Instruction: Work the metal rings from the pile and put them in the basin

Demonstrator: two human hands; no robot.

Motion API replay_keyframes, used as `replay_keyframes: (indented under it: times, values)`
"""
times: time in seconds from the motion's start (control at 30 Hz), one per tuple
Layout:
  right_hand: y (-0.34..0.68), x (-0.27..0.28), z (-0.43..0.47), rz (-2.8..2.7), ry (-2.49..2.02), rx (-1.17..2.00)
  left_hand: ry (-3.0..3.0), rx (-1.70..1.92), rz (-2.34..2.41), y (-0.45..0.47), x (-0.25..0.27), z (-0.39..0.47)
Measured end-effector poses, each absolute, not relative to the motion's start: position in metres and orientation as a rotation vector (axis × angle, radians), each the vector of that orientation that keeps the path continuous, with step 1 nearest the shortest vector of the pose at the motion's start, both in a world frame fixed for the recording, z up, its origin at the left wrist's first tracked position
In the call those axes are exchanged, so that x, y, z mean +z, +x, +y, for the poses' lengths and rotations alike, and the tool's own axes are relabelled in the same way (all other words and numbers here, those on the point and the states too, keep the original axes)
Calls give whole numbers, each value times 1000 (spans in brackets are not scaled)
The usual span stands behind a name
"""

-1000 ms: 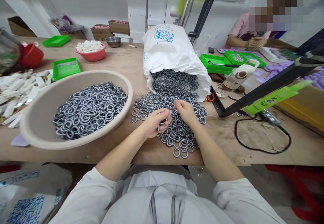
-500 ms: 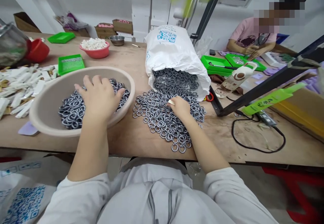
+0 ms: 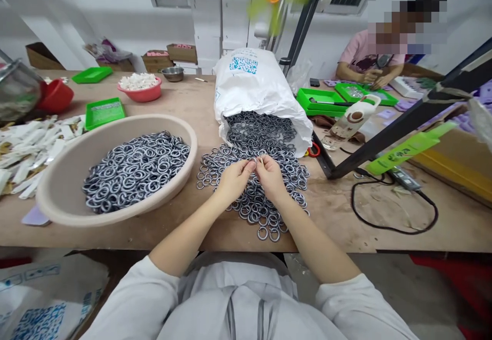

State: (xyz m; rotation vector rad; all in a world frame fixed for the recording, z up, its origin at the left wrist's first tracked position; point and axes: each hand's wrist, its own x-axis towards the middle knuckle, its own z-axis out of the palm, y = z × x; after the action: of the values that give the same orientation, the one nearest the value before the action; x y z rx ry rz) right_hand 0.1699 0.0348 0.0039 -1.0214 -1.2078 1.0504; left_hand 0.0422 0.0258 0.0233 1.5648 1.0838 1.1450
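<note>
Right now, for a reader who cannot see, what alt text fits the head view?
A person's left hand and right hand are close together above loose gray rings spilled from a white sack, the right pinching a thin pale piece. A beige basin of similar rings stands to the left on the table.

A loose white top (image 3: 246,312) is worn, wrinkled sleeves (image 3: 132,294) at its 2 sides, 2 grey strips (image 3: 261,312) down its middle.

Shiny grey rings (image 3: 257,208), loosely piled on the table (image 3: 334,217), more in a basin (image 3: 63,181)
</note>
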Motion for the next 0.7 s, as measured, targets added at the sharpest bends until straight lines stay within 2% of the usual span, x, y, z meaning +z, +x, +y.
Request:
replay_keyframes:
  times: [0.13, 0.3, 0.53, 0.7]
  values:
    - [175, 12, 31, -1361, -1048, 927, 1214, 1080, 913, 34, 25, 28]
    - [177, 25, 23, -1538, -989, 1070, 928, 994, 788, 33, 28, 22]
    - [184, 31, 15, -1895, -1202, 460, 757, 974, 714, 29, 32, 17]
    - [180, 35, 6, -2081, -1244, 289, 716, 1002, 731, 30, 34, 16]
